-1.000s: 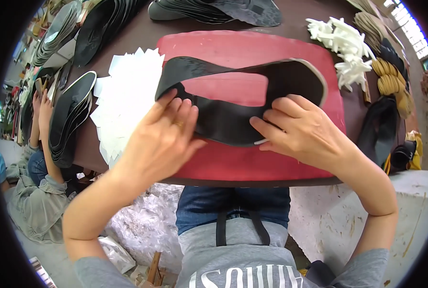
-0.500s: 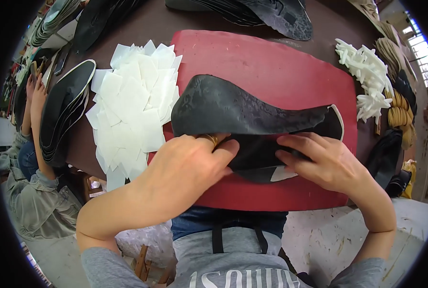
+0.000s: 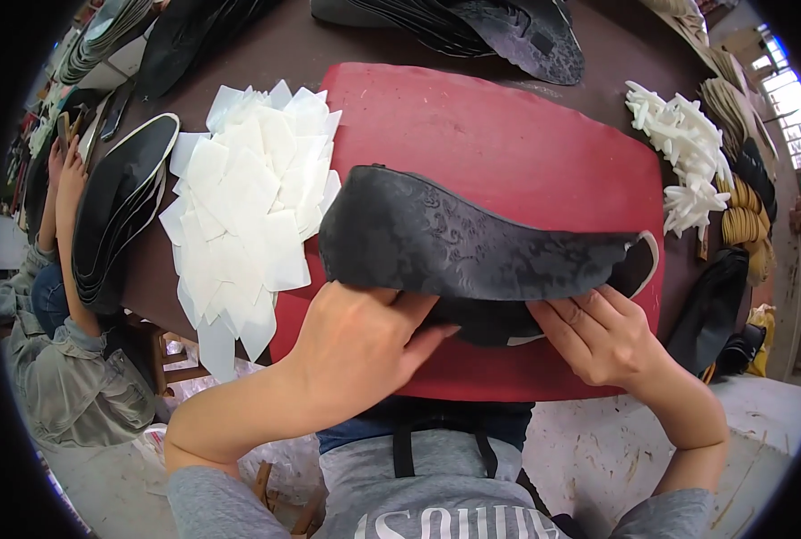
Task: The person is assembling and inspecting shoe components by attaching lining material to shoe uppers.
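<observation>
A black shoe upper (image 3: 454, 238) with a faint swirling pattern stands on the red mat (image 3: 481, 121), its outer side tipped up toward me. My left hand (image 3: 351, 332) grips its near edge at the left. That hand's fingers pass inside the upper and are partly hidden, while the thumb points right below the edge. At the right end of the same edge, my right hand (image 3: 602, 337) has its fingers pressed on the material. A pale strip of lining (image 3: 650, 260) shows at the upper's right tip. Between my hands lies the dark inner layer, mostly in shadow.
White flat pieces (image 3: 239, 202) lie heaped along the mat's left side. Small white parts (image 3: 679, 148) are piled at the right, beside tan bundles (image 3: 746, 220). More black uppers (image 3: 122, 211) are stacked left and at the back. Another person's hand (image 3: 70, 184) is at the far left.
The upper's patterned side has come down toward me and covers more of the inner layer. My right hand has moved a little lower, its fingers now at the edge; my left hand has moved slightly left.
</observation>
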`<state>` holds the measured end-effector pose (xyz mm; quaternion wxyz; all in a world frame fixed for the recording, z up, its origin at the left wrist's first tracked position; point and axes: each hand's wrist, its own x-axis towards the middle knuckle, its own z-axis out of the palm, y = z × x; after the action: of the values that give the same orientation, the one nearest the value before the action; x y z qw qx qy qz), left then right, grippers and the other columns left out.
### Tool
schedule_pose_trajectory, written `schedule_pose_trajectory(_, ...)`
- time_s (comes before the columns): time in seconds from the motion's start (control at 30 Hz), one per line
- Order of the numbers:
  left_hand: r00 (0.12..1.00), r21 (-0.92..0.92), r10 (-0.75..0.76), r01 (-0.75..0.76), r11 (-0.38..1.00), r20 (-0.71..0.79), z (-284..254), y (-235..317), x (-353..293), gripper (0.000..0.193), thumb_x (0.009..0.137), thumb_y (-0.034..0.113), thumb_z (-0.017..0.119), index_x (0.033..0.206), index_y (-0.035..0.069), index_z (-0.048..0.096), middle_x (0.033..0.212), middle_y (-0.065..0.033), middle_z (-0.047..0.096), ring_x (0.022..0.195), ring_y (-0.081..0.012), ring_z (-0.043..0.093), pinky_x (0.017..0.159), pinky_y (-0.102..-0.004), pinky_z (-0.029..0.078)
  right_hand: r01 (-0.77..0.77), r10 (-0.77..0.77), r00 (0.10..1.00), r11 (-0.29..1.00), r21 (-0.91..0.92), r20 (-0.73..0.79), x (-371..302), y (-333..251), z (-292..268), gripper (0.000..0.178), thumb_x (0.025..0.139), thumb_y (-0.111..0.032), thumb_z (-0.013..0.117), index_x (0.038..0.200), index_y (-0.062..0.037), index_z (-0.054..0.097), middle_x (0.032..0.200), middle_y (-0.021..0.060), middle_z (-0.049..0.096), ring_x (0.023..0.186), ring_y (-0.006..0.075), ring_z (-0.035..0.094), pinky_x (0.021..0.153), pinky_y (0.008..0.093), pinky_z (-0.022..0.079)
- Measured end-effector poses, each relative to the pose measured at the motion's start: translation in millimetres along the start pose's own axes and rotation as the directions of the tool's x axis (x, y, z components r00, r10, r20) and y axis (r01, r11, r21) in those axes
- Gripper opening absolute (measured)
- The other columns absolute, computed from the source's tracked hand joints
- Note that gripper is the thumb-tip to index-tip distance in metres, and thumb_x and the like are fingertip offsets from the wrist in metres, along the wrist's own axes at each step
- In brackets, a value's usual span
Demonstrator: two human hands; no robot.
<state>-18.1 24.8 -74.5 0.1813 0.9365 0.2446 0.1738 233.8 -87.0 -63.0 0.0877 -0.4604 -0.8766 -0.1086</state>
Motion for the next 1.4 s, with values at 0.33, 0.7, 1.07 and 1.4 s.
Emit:
schedule_pose_trajectory(0.33,0.986,0.181,0.131,-0.147,0.972,0.099,8,5,-9,0.051,0.085,0.034,0.068,0.128,0.007,0.061,0.126,-0.0098,0.058,0.095,-0.0307,0.049,0.078,-0.0385,0.043,-0.066,0.060,0.993,0.996,0.063,0.100,-15,-2,-4,0.027,0.087,-0.007,0.061,0.112,0.0040,0.066,0.122,0.0175,0.066,0.116,0.0276,0.064,0.095,0.0345,0.054)
schedule_pose_trajectory(0.7,0.995,0.292,-0.002,-0.027,0.956,0.098,14,18,-5,0.060,0.088,0.049,0.062,0.133,0.009,0.059,0.141,-0.0059,0.048,0.101,-0.0318,0.046,0.083,-0.0413,0.040,-0.051,0.046,0.992,0.998,0.045,0.115,-15,-6,-7,0.029,0.087,-0.007,0.060,0.113,0.0040,0.065,0.123,0.0174,0.066,0.116,0.0280,0.064,0.093,0.0337,0.054)
schedule_pose_trajectory(1.07,0.983,0.249,0.079,-0.119,0.961,0.165,14,20,-12,0.063,0.086,0.050,0.063,0.136,0.012,0.056,0.139,-0.0059,0.048,0.108,-0.0303,0.047,0.092,-0.0427,0.038,-0.068,0.064,0.996,0.996,0.062,0.067,-25,-10,-2,0.026,0.087,-0.007,0.060,0.111,0.0024,0.067,0.121,0.0156,0.067,0.112,0.0267,0.066,0.088,0.0318,0.056)
schedule_pose_trajectory(1.4,0.995,-0.002,0.072,-0.072,0.997,0.069,21,25,2,0.054,0.075,0.037,0.076,0.123,0.013,0.066,0.125,-0.0073,0.058,0.107,-0.0252,0.052,0.094,-0.0421,0.041,-0.153,0.160,0.986,0.978,0.140,-0.040,-22,-7,-2,0.018,0.086,-0.007,0.063,0.101,-0.0029,0.070,0.107,0.0103,0.070,0.091,0.0221,0.068,0.076,0.0286,0.056)
